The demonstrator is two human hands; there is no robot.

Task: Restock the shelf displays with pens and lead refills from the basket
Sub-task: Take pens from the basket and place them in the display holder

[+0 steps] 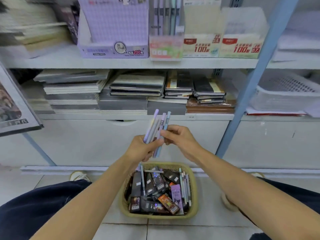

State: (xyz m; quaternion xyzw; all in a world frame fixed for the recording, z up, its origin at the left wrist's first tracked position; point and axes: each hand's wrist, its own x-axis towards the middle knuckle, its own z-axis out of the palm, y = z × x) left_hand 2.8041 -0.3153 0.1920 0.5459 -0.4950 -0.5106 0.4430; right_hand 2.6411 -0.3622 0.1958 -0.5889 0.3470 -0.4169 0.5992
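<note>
A tan basket [194, 193] sits on the floor between my knees, filled with dark lead refill boxes [152, 186], a purple box and several pastel pens [186, 187]. Above it, my left hand [143, 148] grips a bunch of pastel pens [158, 125] pointing up. My right hand [180, 137] pinches the same bunch from the right side. On the upper shelf stands a pen display box [166, 47] with upright pens, flanked by a purple lead refill display [112, 49] and two cream refill displays [200, 46].
The lower shelf holds stacks of notebooks [138, 89]. A blue shelf upright [256, 71] runs diagonally at the right, with a white mesh tray [284, 96] beyond it. White cabinet fronts [86, 141] lie below. A framed picture [13, 108] leans at the left.
</note>
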